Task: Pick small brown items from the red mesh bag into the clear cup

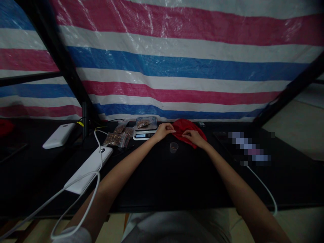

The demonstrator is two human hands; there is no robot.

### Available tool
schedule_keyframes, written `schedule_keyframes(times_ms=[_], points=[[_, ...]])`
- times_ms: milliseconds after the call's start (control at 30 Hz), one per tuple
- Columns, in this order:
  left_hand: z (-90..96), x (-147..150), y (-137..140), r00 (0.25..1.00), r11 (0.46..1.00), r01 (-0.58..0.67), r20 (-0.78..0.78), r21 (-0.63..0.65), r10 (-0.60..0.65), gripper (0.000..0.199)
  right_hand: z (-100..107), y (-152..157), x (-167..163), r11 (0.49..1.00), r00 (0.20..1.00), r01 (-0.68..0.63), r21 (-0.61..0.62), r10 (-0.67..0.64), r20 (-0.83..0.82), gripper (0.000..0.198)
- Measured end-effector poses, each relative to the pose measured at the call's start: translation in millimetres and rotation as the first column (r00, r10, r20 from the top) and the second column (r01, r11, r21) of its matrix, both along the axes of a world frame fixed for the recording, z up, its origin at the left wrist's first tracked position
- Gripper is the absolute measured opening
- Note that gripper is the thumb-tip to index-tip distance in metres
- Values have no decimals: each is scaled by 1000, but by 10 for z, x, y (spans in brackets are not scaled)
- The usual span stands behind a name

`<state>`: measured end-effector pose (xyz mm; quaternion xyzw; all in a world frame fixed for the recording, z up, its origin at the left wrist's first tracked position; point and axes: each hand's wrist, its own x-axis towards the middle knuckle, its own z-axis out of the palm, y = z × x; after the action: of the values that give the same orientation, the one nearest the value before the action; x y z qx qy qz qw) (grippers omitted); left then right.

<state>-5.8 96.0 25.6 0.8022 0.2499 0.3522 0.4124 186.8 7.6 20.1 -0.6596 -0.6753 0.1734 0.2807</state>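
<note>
A thin red plastic bag (180, 125) lies crumpled at the back of the black table. My left hand (164, 131) is at its left edge, thumb and fingers pinched together on the plastic. Over the bag's front part, my right hand (194, 137) has its fingers closed in a pinch on the red film. Just in front of both hands stands a small clear plastic cup (173, 147) with a little brownish material at the bottom. Left of my left hand is a digital scale (144, 135), its display lit, with a small bag of brown pieces (143, 124) on its pan.
Several zip bags of brown pieces (115, 139) lie left of the scale. White power banks (87, 172) (59, 136) and a looping white cable (97, 182) occupy the left side. A phone (227, 143) with a blurred screen lies right. A striped tarp (177, 67) hangs behind the table.
</note>
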Motion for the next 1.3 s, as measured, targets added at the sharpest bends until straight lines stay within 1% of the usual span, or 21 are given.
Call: schedule_keyframes(times_ms=[67,100,133,167,200,233,267,300,367,433,600,767,833,933,1033,1067,1133,1200,1300], points=[[123,-34,-7,1000,999,26,0,-22,-26,21,6,-3,-3,1000,1000,10,4,-10,4,19],[190,-53,-24,996,997,78,-27,-29,-79,21,10,-4,-7,1000,1000,2,14,-3,19,18],[259,-71,-50,983,986,163,-76,-36,-165,22,13,-5,-12,1000,999,-10,24,9,43,16],[326,-87,-86,952,962,269,-143,-44,-272,22,18,-5,-19,999,997,-25,37,22,76,14],[388,-99,-131,899,925,377,-220,-54,-380,21,24,-6,-27,998,993,-32,50,26,114,12],[442,-106,-180,837,883,466,-295,-62,-462,20,33,-7,-36,998,988,-33,62,23,155,10],[485,-108,-231,782,850,523,-361,-60,-507,18,42,-9,-45,997,981,-29,69,15,195,9],[517,-105,-281,746,833,551,-419,-47,-517,15,53,-11,-53,997,973,-23,73,6,230,7],[545,-88,-360,723,838,546,-504,-2,-472,10,76,-17,-60,997,960,-18,69,-2,279,7],[540,-72,-399,712,848,530,-554,21,-432,9,92,-23,-53,998,951,-23,50,6,308,7],[509,-84,-348,700,846,532,-576,25,-423,9,81,-30,-12,999,936,-15,41,0,353,10],[556,-104,-307,675,832,555,-590,11,-442,13,102,-55,-15,999,922,-37,31,22,386,12],[580,-104,-310,699,831,555,-565,41,-439,13,141,-65,-9,998,930,-35,43,17,368,12],[594,-108,-298,759,834,538,-501,123,-416,12,230,-77,10,992,955,-25,121,-12,297,12],[576,-122,-241,796,839,515,-460,174,-394,13,347,-107,-28,973,987,19,231,-54,148,18],[563,-126,-212,804,843,506,-453,182,-385,12,389,-126,-67,968,994,32,251,-56,90,20],[526,-120,-142,826,854,478,-437,207,-357,11,464,-177,-182,970,1000,-2,243,2,0,24],[468,-86,-66,865,869,423,-400,257,-303,10,513,-234,-324,974,990,-129,186,136,-28,24],[351,18,33,934,892,291,-304,346,-187,17,523,-293,-501,940,943,-333,79,333,6,21]])
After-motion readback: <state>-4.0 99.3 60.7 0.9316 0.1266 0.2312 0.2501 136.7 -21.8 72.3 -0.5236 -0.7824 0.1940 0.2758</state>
